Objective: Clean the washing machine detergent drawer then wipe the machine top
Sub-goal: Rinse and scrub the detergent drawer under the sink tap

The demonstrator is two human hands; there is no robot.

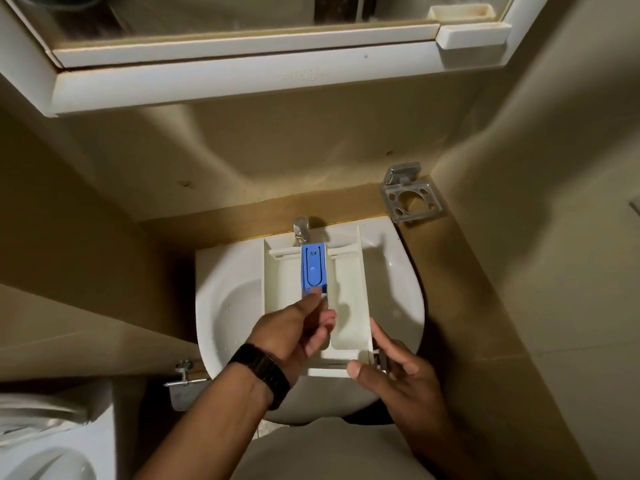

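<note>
A: Starting at the grip: the right hand (pixel 391 367) clamps the near right corner of the cream plastic detergent drawer (pixel 349 299), thumb on the front edge, fingers wrapped down the outer side wall.

B: And the left hand (pixel 294 336), the one with the black watch (pixel 263 374)?

A: Reaching into the drawer, fingertips (pixel 317 292) on the lower end of the blue plastic softener insert (pixel 313 266). Whether it pinches that tab or just presses on it, I can't tell.

B: Where's the drawer itself?

A: Out of the machine, held over the white ceramic basin (pixel 228 306), far end tucked under the chrome tap (pixel 300 230).

B: Risks from here?

A: I'd say that one-corner hold. If the left hand tugs hard on the insert, the drawer could twist free and drop into the basin. A stuck insert might also snap at its clip.

B: Anything in the compartments?

A: The wide right compartment looks bare, no powder that I can make out. The middle one holds the blue insert. The left one is partly hidden by the hand. The basin shows only a few water drops.
</note>
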